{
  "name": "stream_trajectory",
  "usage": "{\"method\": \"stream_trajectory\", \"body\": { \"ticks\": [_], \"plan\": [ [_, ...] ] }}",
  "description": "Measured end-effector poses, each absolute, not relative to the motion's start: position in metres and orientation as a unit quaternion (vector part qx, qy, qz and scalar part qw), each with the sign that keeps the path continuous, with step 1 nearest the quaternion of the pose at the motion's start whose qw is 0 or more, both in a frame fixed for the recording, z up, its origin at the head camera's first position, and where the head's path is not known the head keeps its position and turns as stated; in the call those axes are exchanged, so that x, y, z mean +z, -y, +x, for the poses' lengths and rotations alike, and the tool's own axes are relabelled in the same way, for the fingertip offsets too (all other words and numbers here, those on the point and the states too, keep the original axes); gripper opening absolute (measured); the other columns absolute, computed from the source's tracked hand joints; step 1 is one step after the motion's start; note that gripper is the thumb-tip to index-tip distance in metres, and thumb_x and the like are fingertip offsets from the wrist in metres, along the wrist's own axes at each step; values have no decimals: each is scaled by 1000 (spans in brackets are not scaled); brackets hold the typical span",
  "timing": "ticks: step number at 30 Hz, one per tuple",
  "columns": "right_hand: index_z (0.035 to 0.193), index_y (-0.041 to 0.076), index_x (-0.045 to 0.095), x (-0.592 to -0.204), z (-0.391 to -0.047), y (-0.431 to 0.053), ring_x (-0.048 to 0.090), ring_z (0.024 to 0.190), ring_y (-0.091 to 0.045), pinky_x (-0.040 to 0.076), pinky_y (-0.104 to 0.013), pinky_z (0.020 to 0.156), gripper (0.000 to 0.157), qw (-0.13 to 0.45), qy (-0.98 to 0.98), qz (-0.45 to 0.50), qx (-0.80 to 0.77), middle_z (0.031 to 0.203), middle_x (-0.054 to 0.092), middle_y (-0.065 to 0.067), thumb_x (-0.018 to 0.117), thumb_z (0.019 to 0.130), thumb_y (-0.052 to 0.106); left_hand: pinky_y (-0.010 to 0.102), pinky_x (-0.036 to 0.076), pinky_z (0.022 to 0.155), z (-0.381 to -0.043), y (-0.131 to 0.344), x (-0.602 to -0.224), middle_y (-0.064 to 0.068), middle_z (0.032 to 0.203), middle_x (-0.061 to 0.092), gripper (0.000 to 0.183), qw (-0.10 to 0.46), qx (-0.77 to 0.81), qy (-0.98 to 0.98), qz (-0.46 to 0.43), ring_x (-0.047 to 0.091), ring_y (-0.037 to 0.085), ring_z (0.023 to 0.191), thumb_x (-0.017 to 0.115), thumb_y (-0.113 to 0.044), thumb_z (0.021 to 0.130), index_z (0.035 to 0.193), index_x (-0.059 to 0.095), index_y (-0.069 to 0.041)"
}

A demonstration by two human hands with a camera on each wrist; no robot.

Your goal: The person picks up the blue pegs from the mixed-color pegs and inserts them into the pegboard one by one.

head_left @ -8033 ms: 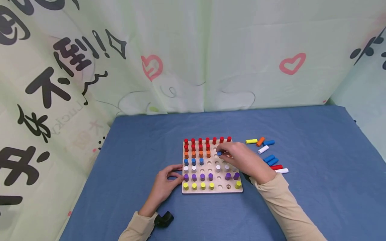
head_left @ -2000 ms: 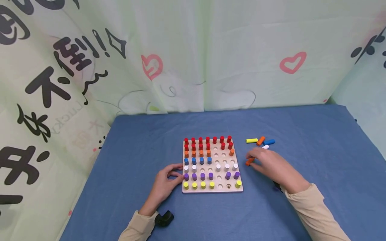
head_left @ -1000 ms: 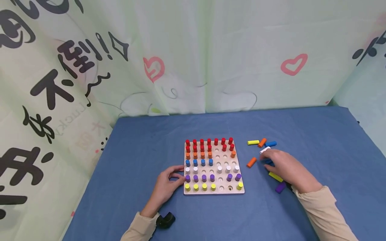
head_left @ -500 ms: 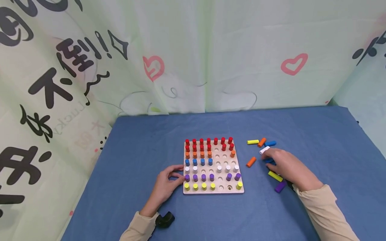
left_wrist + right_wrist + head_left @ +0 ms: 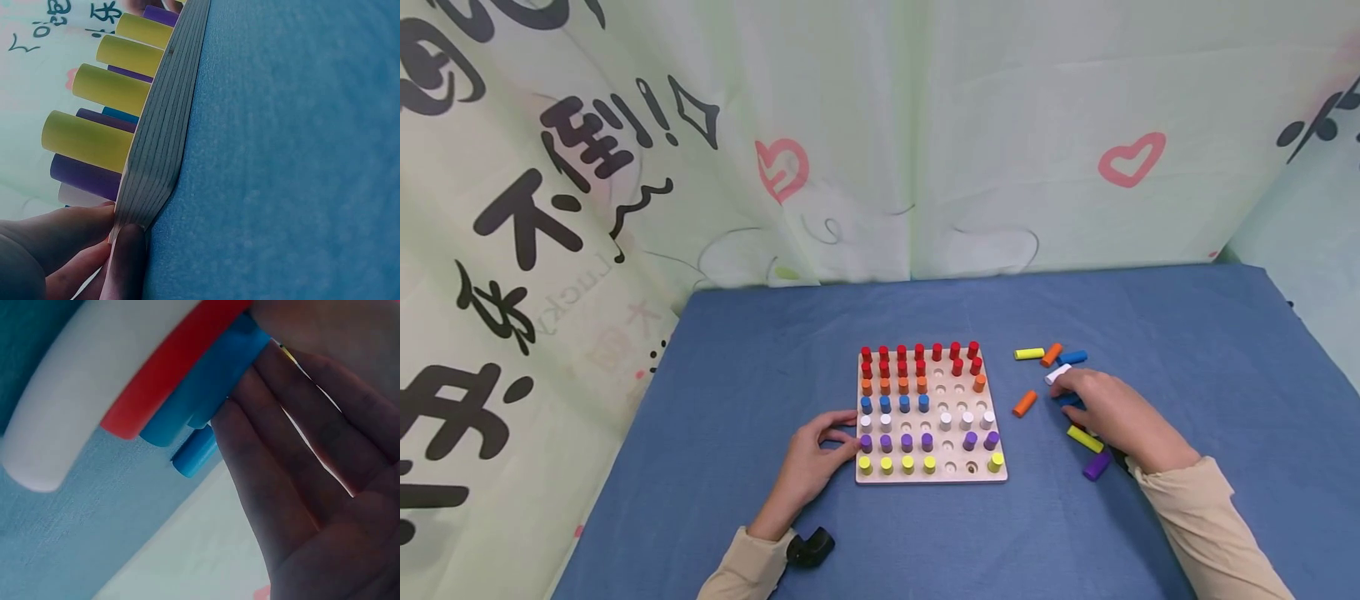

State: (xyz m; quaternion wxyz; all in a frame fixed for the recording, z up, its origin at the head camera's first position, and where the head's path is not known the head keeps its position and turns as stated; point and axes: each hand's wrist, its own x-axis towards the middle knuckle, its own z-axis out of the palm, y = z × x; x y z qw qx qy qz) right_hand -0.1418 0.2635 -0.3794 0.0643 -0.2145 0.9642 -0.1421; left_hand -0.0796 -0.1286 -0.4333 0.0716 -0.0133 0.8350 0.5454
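A pale wooden pegboard [image 5: 937, 479] stands on the blue cloth, with rows of red, orange, blue, white, purple and yellow pegs and several bare holes. My left hand [image 5: 812, 454] holds the board's left edge; the left wrist view shows thumb [image 5: 128, 256] and fingers pinching its corner beside the yellow pegs [image 5: 97, 134]. To the right of the board, my right hand [image 5: 1108, 412] is down among loose pegs, thumb and fingers around a blue peg [image 5: 234, 362]. A red peg [image 5: 140, 406] and a white peg [image 5: 75, 400] lie alongside in the right wrist view.
Around the right hand lie a white peg [image 5: 1057, 374], a yellow peg [image 5: 1085, 439], a purple peg [image 5: 1097, 465] and an orange peg [image 5: 1025, 404]. Farther back are another yellow peg [image 5: 1029, 354], orange peg [image 5: 1052, 355] and blue peg [image 5: 1072, 357]. A patterned curtain [image 5: 850, 167] hangs behind.
Since eight seconds ago, a fourth blue peg has joined its row. My right hand has left the board, let go of an orange peg and moved to the blue pegs. My left hand stays put.
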Motion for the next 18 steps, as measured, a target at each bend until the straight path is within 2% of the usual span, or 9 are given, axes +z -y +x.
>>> {"method": "stream_trajectory", "body": {
  "ticks": [5,12,18],
  "plan": [
    [98,3,72,-380,-142,-263,66,95,-31,54,-49,82,19,65,-965,-210,-142,98,71,-9,77,80,-3,22,56,71,-79,128,-432,11,118,67,39,70,542,-837,-13,67,17,90,72,-14,91,128,64,-7],
    [96,1,74,-381,-144,-262,65,101,-38,53,-52,85,13,69,-969,-207,-119,106,70,-17,76,82,-1,22,56,73,-78,128,-431,11,119,67,39,68,544,-836,-8,68,17,90,72,-13,91,128,63,-7],
    [97,0,74,-381,-144,-262,65,103,-39,53,-53,86,15,71,-970,-204,-111,109,69,-19,77,82,0,20,56,71,-79,128,-431,11,120,67,39,70,546,-835,-11,67,17,90,72,-13,91,128,64,-7]
  ]
}}
